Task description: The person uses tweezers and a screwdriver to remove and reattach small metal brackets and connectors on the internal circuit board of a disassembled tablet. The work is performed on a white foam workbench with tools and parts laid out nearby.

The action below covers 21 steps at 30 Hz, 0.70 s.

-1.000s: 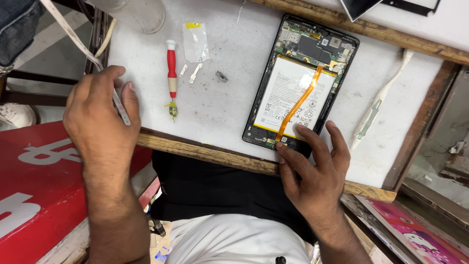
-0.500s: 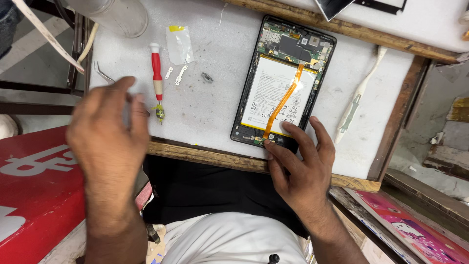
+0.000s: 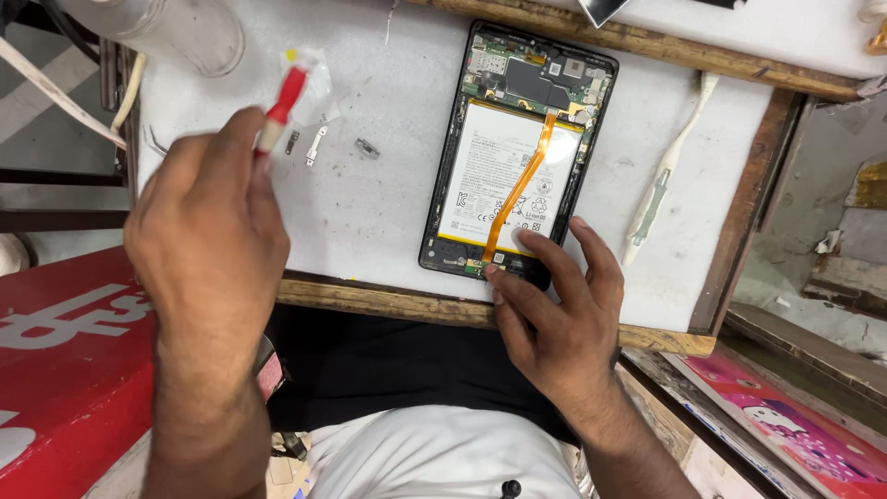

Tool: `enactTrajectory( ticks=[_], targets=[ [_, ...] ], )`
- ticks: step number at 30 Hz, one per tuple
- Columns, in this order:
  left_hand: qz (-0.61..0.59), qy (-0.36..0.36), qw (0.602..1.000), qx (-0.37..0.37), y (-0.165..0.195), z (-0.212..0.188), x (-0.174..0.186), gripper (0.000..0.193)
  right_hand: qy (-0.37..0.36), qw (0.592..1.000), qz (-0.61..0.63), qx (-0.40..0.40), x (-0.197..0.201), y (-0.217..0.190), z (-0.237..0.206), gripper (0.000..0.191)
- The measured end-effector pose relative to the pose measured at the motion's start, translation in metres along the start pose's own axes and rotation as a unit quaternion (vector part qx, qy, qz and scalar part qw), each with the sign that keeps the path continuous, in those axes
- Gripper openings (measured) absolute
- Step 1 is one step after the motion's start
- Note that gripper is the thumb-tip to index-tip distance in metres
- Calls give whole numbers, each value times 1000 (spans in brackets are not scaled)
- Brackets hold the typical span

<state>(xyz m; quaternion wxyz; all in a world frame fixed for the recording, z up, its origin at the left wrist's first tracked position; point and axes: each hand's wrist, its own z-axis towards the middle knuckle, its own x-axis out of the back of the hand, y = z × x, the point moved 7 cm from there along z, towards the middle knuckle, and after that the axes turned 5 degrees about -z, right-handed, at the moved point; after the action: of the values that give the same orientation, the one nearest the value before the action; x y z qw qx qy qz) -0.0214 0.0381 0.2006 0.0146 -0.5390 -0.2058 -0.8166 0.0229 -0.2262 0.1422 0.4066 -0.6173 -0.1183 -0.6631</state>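
Observation:
An opened tablet [image 3: 515, 148] lies back-up on the white worktop [image 3: 388, 203], showing its white battery, green circuit board and an orange flex cable. My right hand [image 3: 554, 314] rests on the tablet's near edge, fingers pressing its lower end. My left hand [image 3: 212, 231] is raised over the table's left part and grips a red-handled screwdriver [image 3: 282, 106], whose red and white handle sticks out above the fingers. Small metal parts [image 3: 319, 143] lie just right of that hand.
A clear plastic container [image 3: 176, 28] stands at the back left. A small clear bag [image 3: 314, 79] lies behind the screwdriver. A white toothbrush-like tool [image 3: 665, 176] lies right of the tablet. A red box [image 3: 65, 351] sits at the lower left, below the wooden table edge [image 3: 388, 300].
My left hand moved to the red screwdriver, picked it up off the table and now holds it raised. My right hand stayed on the tablet's near edge.

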Motion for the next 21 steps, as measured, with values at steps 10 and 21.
enactTrajectory(
  ticks=[10, 21],
  targets=[
    [76, -4, 978, -196, 28, 58, -52, 22, -9, 1000, -7, 2, 3, -7, -11, 24],
    [-29, -86, 991, -95, 13, 18, -42, 21, -20, 1000, -3, 1, -3, -1, -6, 26]
  ],
)
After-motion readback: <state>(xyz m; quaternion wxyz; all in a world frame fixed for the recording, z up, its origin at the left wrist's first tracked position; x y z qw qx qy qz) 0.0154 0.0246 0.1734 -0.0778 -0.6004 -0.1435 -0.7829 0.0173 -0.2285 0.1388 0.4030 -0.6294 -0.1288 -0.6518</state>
